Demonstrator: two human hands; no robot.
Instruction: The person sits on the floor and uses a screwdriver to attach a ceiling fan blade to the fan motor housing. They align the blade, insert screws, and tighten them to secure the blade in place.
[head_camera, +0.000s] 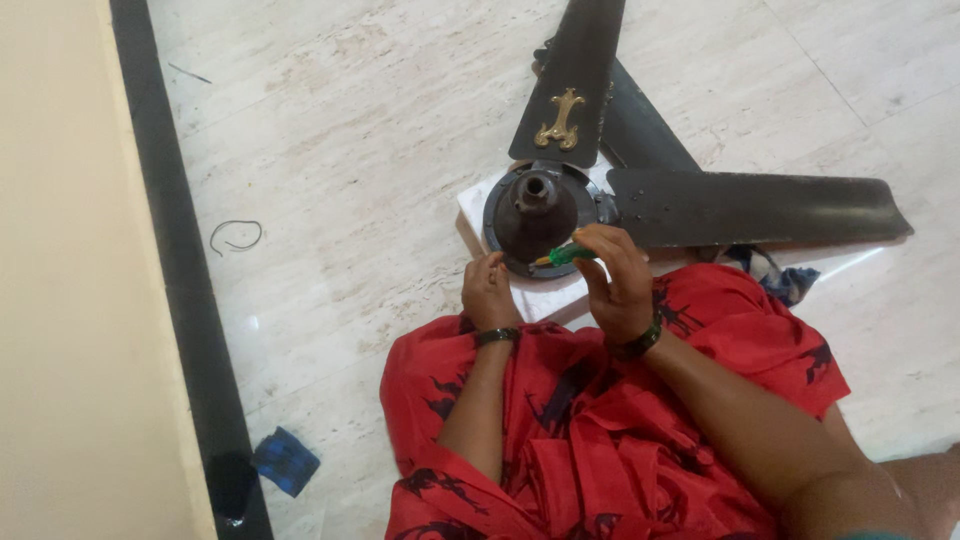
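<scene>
Two hands are at work over a dark ceiling fan (640, 190) lying on the pale stone floor (350, 150). I see my right hand (618, 280) curled around a green-handled screwdriver (566, 256), fingers closed on the handle, the tool lying nearly level with its yellow end pointing toward the left hand. My left hand (488, 290) sits just beside it, fingers bent down against the near rim of the fan's round motor housing (535, 208); I cannot tell whether it pinches anything there. The housing lies just beyond both hands, resting on a white slab (545, 298) whose near edge shows between the wrists. One blade with a brass ornament (562, 118) runs straight away from the hands, and another blade (760, 208) stretches out past the right hand. Each wrist carries a dark band. Red patterned cloth (600, 430) covers my lap below the hands. Well off beyond the left hand, a thin wire loop (236, 236) lies on the floor, and a blue rag (285, 460) sits near the black skirting strip (180, 280).
</scene>
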